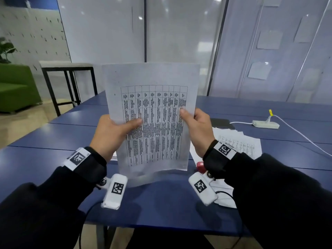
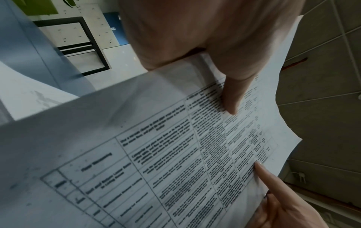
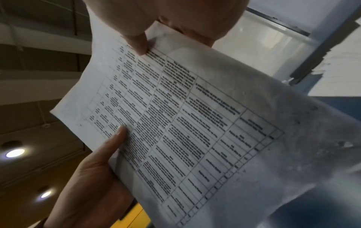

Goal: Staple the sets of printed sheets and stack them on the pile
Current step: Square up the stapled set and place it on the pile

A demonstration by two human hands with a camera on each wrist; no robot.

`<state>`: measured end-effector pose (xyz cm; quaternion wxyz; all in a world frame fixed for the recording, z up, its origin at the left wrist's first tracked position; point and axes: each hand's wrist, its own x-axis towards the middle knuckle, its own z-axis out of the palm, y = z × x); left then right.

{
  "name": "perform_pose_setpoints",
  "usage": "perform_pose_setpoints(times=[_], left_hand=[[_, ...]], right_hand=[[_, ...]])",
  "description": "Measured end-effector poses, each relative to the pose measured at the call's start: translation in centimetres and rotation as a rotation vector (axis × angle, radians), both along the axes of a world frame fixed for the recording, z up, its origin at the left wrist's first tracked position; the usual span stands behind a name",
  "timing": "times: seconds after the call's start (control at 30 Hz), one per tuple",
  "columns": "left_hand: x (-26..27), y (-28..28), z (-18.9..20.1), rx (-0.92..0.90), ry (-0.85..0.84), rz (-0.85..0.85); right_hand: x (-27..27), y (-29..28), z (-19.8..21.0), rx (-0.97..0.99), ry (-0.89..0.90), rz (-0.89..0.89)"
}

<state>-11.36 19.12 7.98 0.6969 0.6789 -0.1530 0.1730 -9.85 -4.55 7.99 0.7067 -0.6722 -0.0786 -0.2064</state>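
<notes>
A set of printed sheets (image 1: 152, 112) with a table of text stands upright above the blue table (image 1: 53, 133), held by both hands. My left hand (image 1: 115, 130) grips its left edge, thumb across the print. My right hand (image 1: 195, 126) pinches the right edge, thumb on the front. In the left wrist view the sheets (image 2: 156, 162) fill the frame under my left hand (image 2: 230, 92). The right wrist view shows the sheets (image 3: 185, 123) with my right hand (image 3: 140, 44) at the top. A pile of printed sheets (image 1: 239, 142) lies at the right. A red stapler (image 1: 200, 167) peeks out under my right wrist.
A white power strip (image 1: 265, 124) with a cable lies at the far right of the table. A dark flat object (image 1: 221, 123) lies behind the pile. A black-framed bench (image 1: 68, 69) and a green sofa (image 1: 16, 87) stand to the left, beyond the table.
</notes>
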Motion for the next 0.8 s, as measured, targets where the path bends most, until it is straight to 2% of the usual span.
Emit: perform_pose_setpoints(times=[0.17, 0.27, 0.33, 0.4, 0.5, 0.53, 0.57, 0.63, 0.7, 0.77, 0.8], left_hand=[[-0.5, 0.1, -2.8, 0.084, 0.107, 0.008], [-0.7, 0.7, -2.1, 0.163, 0.107, -0.007], [-0.5, 1.2, -1.3, 0.233, 0.153, -0.036], [-0.7, 1.7, -0.6, 0.276, 0.222, -0.086], [-0.5, 2.7, -0.5, 0.411, 0.351, -0.167], [-0.7, 2.8, -0.4, 0.439, 0.388, -0.199], [-0.5, 3.1, -0.7, 0.475, 0.435, -0.222], [-0.5, 3.3, -1.1, 0.576, 0.514, -0.258], [-0.5, 3.5, -1.4, 0.669, 0.541, -0.285], [-0.6, 3.4, -1.6, 0.727, 0.564, -0.299], [-0.6, 3.3, -1.6, 0.754, 0.569, -0.304]], right_hand=[[-0.8, 0.0, -3.3, -0.130, 0.063, 0.080], [-0.7, -1.5, -2.9, -0.193, 0.120, 0.191], [-0.1, -3.6, -2.3, -0.337, 0.202, 0.235], [1.0, -6.4, -2.4, -0.638, 0.314, 0.211], [2.0, -10.1, -4.5, -1.355, 0.505, 0.217], [2.0, -11.0, -5.7, -1.547, 0.526, 0.214], [1.8, -11.4, -6.6, -1.647, 0.503, 0.211], [1.4, -11.6, -7.8, -1.678, 0.427, 0.198], [1.9, -11.9, -8.4, -1.611, 0.410, 0.145], [2.2, -12.1, -8.4, -1.374, 0.436, 0.050], [2.3, -12.1, -8.3, -1.135, 0.450, 0.011]])
